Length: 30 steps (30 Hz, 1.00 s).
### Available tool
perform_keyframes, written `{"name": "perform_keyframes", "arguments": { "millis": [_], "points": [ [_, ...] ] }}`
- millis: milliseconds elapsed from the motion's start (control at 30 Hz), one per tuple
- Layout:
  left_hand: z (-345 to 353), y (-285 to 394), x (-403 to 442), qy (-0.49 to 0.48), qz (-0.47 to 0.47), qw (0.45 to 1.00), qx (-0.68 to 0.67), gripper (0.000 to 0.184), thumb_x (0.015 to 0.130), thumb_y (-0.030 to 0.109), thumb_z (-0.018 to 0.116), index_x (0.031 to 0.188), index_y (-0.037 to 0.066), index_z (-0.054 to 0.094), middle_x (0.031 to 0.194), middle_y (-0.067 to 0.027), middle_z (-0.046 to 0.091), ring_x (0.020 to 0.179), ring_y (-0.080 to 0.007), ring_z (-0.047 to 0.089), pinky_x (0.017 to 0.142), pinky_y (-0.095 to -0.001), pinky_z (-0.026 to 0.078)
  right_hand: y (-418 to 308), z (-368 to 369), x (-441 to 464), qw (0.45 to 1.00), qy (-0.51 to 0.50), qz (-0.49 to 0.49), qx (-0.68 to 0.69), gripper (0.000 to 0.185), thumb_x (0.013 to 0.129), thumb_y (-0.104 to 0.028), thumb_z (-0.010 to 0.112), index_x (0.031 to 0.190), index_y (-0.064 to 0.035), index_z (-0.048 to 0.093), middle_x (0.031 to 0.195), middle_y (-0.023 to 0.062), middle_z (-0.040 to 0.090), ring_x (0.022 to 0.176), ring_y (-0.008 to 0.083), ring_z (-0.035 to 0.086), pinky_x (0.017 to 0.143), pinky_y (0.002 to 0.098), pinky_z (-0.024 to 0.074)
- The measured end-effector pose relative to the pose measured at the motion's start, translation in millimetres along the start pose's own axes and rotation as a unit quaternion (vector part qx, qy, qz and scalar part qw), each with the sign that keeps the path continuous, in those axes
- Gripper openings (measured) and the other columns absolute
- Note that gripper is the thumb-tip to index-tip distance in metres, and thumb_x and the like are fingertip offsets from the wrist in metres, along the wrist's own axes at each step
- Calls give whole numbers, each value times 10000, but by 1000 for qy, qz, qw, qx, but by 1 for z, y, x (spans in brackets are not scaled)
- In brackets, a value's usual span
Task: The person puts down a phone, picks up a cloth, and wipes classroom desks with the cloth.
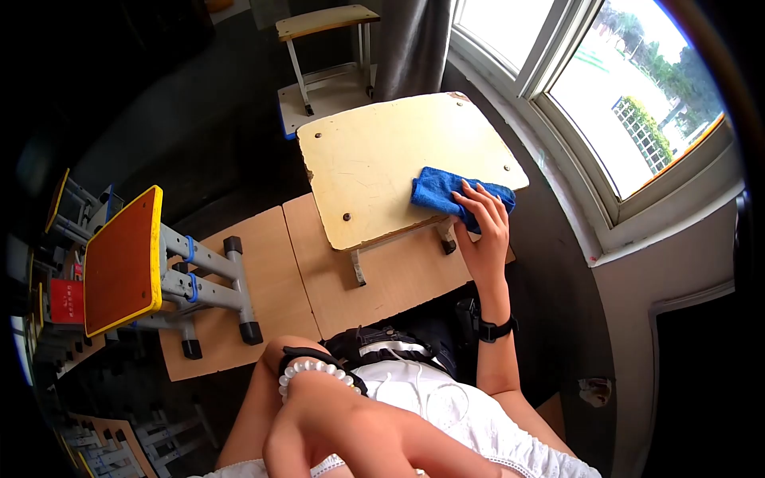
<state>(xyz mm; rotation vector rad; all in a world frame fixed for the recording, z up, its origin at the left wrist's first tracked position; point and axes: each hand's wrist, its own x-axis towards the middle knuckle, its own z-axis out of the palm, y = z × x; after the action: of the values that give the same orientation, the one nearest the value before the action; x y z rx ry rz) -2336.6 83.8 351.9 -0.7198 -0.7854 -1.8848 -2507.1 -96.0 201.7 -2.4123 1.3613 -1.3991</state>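
My right hand (486, 227), with a black watch on its wrist, holds a folded blue cloth (442, 188) against the near right part of a pale stool seat (390, 151). The fingers lie over the cloth and the thumb is at its near edge. The seat is worn at the rim and has screw heads in its corners. Close to the camera, in front of my chest, is my left hand (351, 430), wearing a white bead bracelet and a black band. Its fingers run out of the frame at the bottom, so their pose is hidden.
The stool stands on light wooden desktops (299, 263). To the left, another stool with a brown, yellow-edged seat (123, 263) lies on its side. A further stool (327, 22) is behind, near a grey curtain (410, 48). A window sill (550, 159) runs along the right.
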Motion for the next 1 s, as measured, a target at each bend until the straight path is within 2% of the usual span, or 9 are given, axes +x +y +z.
{"name": "perform_keyframes", "arguments": {
  "millis": [267,400,500,600,633,733,800,900,1000],
  "points": [
    [-6,6,5,3,-9,1000,0,305,872,241,664,1047,-5,708,761,-102,513,577,-161,510,497,-249,362,-3,2,1,1000,5,12,-2,381,741,-39,660,1113,-121,671,1252,47,627,1234,283,518,1073,460,330],
    [-20,27,1,-83,-101,991,37,241,885,296,595,933,66,647,866,-173,527,688,-303,502,621,-411,353,-3,3,1,1000,10,15,2,377,740,-35,655,1108,-119,673,1245,49,631,1233,285,519,1073,458,331],
    [-19,30,0,-92,-134,987,15,176,892,268,573,928,104,626,865,-198,509,707,-347,493,603,-439,328,-1,5,1,1000,16,8,-5,370,739,-36,656,1099,-118,677,1238,52,635,1228,289,522,1070,454,334],
    [-15,24,3,-63,-87,993,45,196,901,311,582,842,125,602,803,-98,503,683,-249,490,627,-396,340,-3,5,2,1000,17,9,-1,361,740,-40,660,1092,-116,680,1230,54,639,1224,291,525,1068,449,338],
    [-11,18,8,-21,8,990,140,178,898,293,604,875,117,621,757,-84,500,618,-211,480,568,-348,341,-3,5,2,1000,17,9,1,361,740,-42,661,1092,-116,680,1229,54,639,1223,291,526,1067,448,339],
    [-3,-2,17,81,214,839,493,163,906,278,613,859,126,576,666,-35,475,510,-144,435,497,-288,334,-1,6,2,1000,18,7,-1,357,740,-44,661,1089,-116,680,1224,51,642,1215,290,531,1062,446,346],
    [10,-7,9,191,246,610,729,215,912,300,593,779,140,538,690,-5,464,559,-134,436,572,-311,336,1,6,2,1000,19,3,-6,355,741,-44,661,1088,-116,680,1224,50,642,1211,290,534,1062,448,346],
    [15,-11,7,272,195,317,888,288,866,255,622,648,141,472,642,63,395,560,-76,403,652,-277,336,-1,7,3,1000,26,2,-8,331,744,-47,668,1068,-106,686,1208,53,650,1196,290,543,1049,427,364],
    [36,-29,32,409,157,347,830,162,920,270,533,814,148,548,742,33,479,685,-99,468,647,-287,387,0,7,3,999,32,-8,-13,317,742,-59,684,1056,-103,690,1181,62,658,1171,287,552,1019,410,394]
  ]
}}
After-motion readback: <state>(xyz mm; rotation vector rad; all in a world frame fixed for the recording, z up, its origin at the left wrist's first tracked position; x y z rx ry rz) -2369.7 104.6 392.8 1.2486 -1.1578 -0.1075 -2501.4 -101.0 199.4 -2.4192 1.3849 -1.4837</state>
